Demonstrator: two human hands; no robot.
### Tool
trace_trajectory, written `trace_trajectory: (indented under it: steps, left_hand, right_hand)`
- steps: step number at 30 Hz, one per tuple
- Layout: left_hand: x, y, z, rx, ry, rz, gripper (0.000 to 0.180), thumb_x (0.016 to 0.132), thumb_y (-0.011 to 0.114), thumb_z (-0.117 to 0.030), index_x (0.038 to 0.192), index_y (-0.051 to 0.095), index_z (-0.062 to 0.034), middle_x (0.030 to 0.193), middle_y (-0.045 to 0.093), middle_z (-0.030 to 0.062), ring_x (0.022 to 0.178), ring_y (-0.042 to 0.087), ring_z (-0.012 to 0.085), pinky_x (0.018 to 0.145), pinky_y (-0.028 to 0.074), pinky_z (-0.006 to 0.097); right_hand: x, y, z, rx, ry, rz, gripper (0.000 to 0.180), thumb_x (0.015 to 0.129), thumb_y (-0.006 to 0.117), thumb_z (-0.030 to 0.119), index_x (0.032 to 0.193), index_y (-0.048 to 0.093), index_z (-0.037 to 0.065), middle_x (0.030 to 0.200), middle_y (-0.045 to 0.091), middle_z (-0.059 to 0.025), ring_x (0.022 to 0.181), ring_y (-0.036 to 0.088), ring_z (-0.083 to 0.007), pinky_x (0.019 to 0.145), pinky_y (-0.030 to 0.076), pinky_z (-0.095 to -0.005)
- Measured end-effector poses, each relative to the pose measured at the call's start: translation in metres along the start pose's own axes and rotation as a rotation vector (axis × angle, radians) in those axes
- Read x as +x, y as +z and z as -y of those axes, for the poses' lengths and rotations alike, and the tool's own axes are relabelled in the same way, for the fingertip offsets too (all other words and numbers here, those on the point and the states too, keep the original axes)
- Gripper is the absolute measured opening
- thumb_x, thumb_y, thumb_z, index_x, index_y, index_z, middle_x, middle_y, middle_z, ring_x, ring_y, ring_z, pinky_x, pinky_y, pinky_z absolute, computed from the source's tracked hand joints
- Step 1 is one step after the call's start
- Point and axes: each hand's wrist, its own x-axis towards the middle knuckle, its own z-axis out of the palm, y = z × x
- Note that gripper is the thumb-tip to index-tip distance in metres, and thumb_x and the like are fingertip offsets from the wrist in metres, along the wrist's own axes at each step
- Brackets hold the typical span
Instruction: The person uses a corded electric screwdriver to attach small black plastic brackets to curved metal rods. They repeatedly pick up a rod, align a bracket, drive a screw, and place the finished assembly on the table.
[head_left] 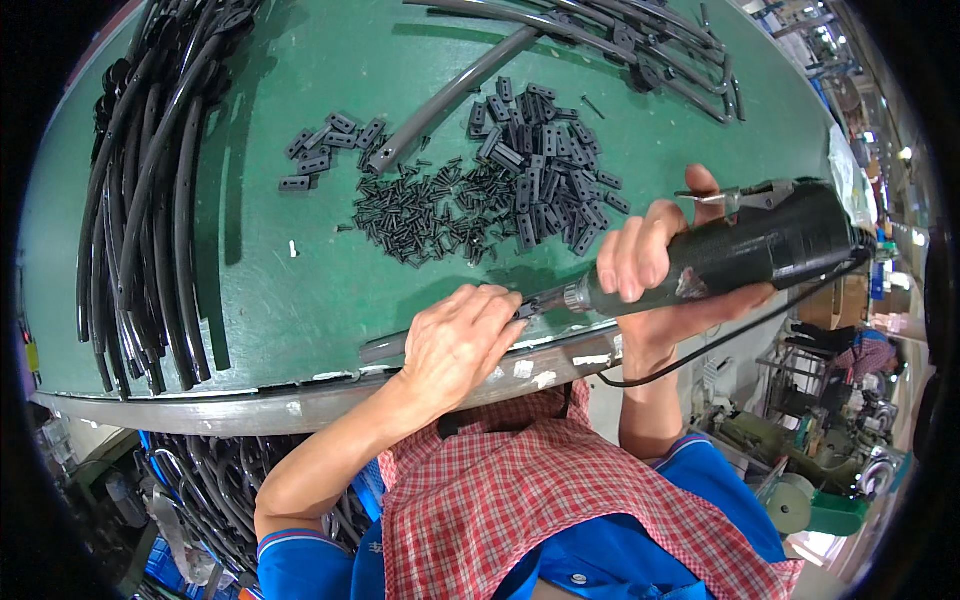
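Green table [300,310] bearing heap of screws [410,215] and small grey blocks [545,165]; left hand [460,335] clasping dark tube [383,348] along near edge [515,371], right hand [637,258] gripping black electric screwdriver [760,243], bit [548,298] pointing toward left hand

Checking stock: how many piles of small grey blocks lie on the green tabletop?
2: a small pile at the upper left of the screws, and a larger pile rightward. Others may be hidden.

Black power screwdriver [765,240], red-and-white checked apron [520,485]
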Motion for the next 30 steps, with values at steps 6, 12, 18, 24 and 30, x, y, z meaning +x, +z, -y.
trace_trajectory:
  steps: [6,12,18,24,30]
  left_hand:
    - [-0.001,-0.002,0.004,0.085,0.033,0.026,0.021,0.081,0.069,-0.015,0.096,0.061,-0.0028,0.095,0.065,0.01,0.084,0.063,0.0276,0.071,0.052,0.036]
    - [0.007,-0.003,-0.002,0.046,0.021,0.017,0.023,0.079,0.07,-0.013,0.097,0.063,-0.0013,0.094,0.066,0.0122,0.084,0.063,0.0298,0.073,0.052,0.038]
    - [0.013,-0.011,-0.001,0.07,-0.015,0.111,0.03,0.08,0.071,-0.018,0.104,0.064,-0.0012,0.098,0.066,0.0123,0.091,0.062,0.0285,0.079,0.051,0.036]
    - [0.045,-0.039,0.021,0.279,-0.112,-0.028,0.027,0.081,0.066,-0.013,0.107,0.066,-0.0046,0.106,0.061,0.0123,0.099,0.057,0.0301,0.086,0.046,0.038]
    - [0.058,-0.012,0.032,0.403,-0.133,0.006,0.015,0.078,0.067,-0.012,0.091,0.064,-0.0045,0.09,0.059,0.0082,0.088,0.055,0.0273,0.076,0.046,0.038]
  right_hand:
    - [0.001,0.02,0.003,-0.208,0.205,0.178,0.075,0.078,0.071,0.044,0.126,0.044,-0.008,0.071,0.057,-0.0105,0.063,0.057,-0.0183,0.056,0.046,-0.0281]
    - [0.015,-0.013,0.0,0.136,0.136,0.193,0.098,0.076,0.059,0.072,0.138,0.035,0.0,0.064,0.051,-0.0052,0.054,0.052,-0.0162,0.051,0.043,-0.031]
    - [-0.032,-0.03,0.033,0.089,0.087,-0.545,0.084,0.082,0.043,0.077,0.132,0.045,0.01,0.061,0.043,-0.0004,0.048,0.04,-0.0129,0.046,0.034,-0.0287]
    - [-0.059,-0.021,0.015,-0.02,0.36,-0.745,0.065,0.092,0.04,0.064,0.128,0.045,0.01,0.077,0.058,-0.0067,0.057,0.055,-0.0138,0.052,0.044,-0.0297]
    - [-0.06,-0.022,0.016,-0.008,0.378,-0.736,0.067,0.092,0.04,0.065,0.128,0.044,0.009,0.074,0.058,-0.0073,0.055,0.054,-0.0132,0.051,0.044,-0.0295]
